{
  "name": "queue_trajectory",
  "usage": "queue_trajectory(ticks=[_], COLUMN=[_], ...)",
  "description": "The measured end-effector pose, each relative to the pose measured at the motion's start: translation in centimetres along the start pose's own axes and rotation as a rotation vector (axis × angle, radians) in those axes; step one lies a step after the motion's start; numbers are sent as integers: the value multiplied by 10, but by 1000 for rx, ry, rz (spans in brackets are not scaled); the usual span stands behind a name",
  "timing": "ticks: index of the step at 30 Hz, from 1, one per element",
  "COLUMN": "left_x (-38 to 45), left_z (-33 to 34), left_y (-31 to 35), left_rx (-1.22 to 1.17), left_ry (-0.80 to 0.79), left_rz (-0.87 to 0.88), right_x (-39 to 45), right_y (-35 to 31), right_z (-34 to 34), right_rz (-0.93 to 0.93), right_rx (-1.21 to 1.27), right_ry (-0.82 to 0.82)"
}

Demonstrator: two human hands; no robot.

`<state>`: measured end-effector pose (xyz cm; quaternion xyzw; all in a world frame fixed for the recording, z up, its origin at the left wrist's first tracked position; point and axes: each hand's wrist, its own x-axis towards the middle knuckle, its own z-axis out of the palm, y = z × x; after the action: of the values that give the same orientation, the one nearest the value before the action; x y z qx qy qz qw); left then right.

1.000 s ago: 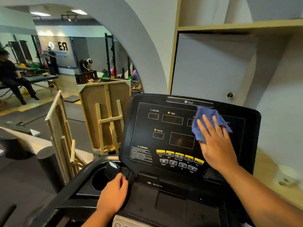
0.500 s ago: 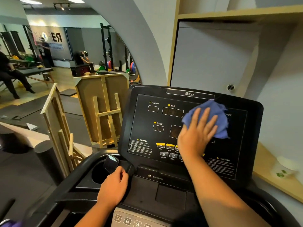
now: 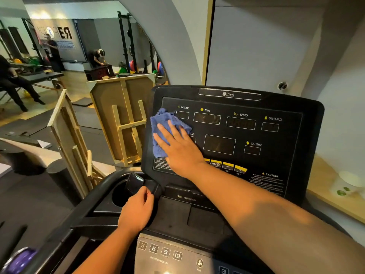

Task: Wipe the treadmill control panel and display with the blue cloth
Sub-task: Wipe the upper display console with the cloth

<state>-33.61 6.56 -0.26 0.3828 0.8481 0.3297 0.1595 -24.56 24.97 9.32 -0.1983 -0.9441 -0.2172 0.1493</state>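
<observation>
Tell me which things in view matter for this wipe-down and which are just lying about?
In the job:
- blue cloth under the right hand
- control panel
- left hand, braced on the console

Lying about:
- wooden easels
- paper cup on the ledge
- purple ball

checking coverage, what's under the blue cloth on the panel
The crumpled blue terry cloth, pressed flat by the right hand, covers the black treadmill control panel's left edge. The PULSE label is mostly hidden.

Nothing's covering the arms here: 2 bare forearms are showing, no sleeves, watch or rings that I can spot on the left hand or right hand.
</observation>
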Motion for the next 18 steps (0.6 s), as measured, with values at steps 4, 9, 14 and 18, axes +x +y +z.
queue_trajectory(ticks=[4, 9, 14, 18], left_x=[-2, -5, -6, -6], left_z=[0, 0, 0, 0], left_y=[0, 3, 4, 5], left_rx=[6, -2, 3, -13], left_ry=[-10, -8, -20, -29], left_rz=[6, 3, -4, 5], right_x=[-58, -140, -215, -229], right_y=[35, 81, 109, 101], right_z=[2, -5, -11, -9], right_rz=[-12, 191, 572, 807], right_rx=[4, -42, -80, -18], right_ry=[-2, 50, 104, 128])
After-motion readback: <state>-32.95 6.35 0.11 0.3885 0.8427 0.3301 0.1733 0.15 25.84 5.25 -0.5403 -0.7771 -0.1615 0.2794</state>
